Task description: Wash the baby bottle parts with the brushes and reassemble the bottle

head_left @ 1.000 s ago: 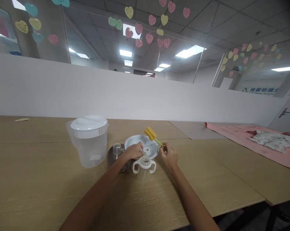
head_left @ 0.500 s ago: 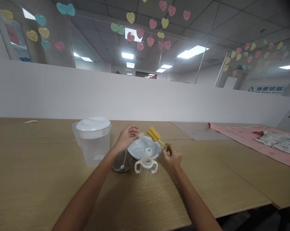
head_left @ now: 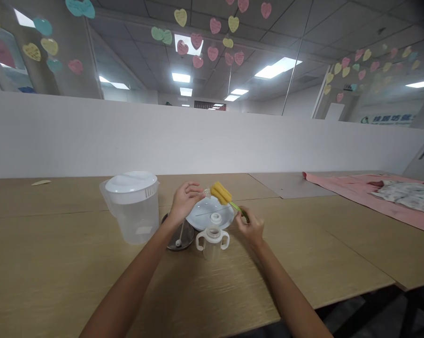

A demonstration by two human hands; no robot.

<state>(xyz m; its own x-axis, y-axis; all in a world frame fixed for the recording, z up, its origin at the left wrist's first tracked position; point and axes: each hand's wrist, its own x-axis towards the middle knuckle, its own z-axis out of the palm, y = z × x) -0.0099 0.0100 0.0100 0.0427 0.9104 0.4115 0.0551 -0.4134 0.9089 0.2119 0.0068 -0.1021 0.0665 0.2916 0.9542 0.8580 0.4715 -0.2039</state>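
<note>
My left hand [head_left: 183,201] pinches a small clear bottle nipple [head_left: 207,193] over the white bowl [head_left: 197,220]. A sponge bottle brush [head_left: 221,193], yellow with a green handle, is gripped by my right hand [head_left: 251,226]. The brush's sponge end is right at the nipple; whether it goes inside cannot be made out. Below them a white ring [head_left: 216,218] sits at the bowl's near side. Just in front, a clear baby bottle [head_left: 212,251] with two white handles stands upright and uncapped. Partly behind my left forearm lies a dark round dish [head_left: 188,234] with a weighted straw [head_left: 178,242] on it.
A clear pitcher [head_left: 136,213] with a white lid stands left of my left hand. Pink cloth [head_left: 338,188] with a patterned garment [head_left: 405,195] spreads over the far right. A flat pale piece [head_left: 41,182] lies at the back left. A white wall [head_left: 197,141] rises behind the table.
The sponge end of the brush has moved left to meet the nipple. My head view has shifted slightly, and the bottle, bowl and dish stay in place.
</note>
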